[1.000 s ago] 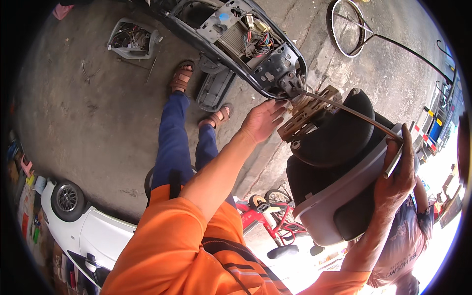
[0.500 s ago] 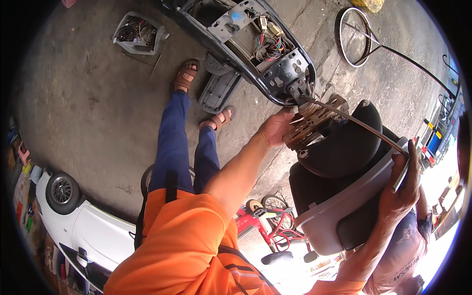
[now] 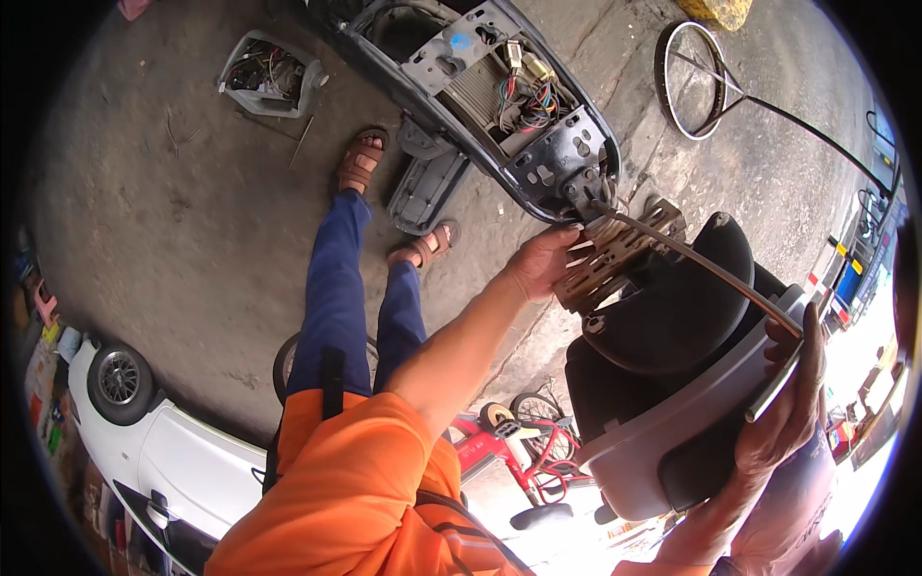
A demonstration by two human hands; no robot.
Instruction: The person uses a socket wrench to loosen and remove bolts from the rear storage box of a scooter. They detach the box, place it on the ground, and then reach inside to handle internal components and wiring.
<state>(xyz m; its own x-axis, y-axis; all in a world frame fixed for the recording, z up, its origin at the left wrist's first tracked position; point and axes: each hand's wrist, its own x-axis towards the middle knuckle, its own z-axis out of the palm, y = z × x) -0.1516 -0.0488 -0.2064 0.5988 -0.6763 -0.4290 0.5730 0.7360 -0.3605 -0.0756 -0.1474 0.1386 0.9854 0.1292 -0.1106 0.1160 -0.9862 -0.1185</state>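
Observation:
A long L-shaped metal bar wrench (image 3: 706,257) runs from the rear end of a black motorcycle frame (image 3: 538,182) toward the right. At its bent outer end, my right hand (image 3: 789,408) is closed around the bar, with the fingers partly hidden. My left hand (image 3: 540,263) has its fingers pressed against the near end of a rusty slotted metal bracket (image 3: 605,259), close to the wrench's working end. Below the bar are a black rounded saddle-like piece (image 3: 677,302) and a grey plastic shell (image 3: 624,456) with black parts. The fastener itself is hidden.
Wires and connectors (image 3: 528,96) lie exposed in the frame. Near my sandalled feet are a grey plastic part (image 3: 427,182) and a grey container (image 3: 269,77) of small parts. A wheel rim (image 3: 693,82), red bicycle (image 3: 509,456), white car (image 3: 178,461) and another person (image 3: 792,509) surround me.
My right hand and the wrench's outer end have moved down a little in the picture. My left hand stays at the bracket. More of the other person is hidden now.

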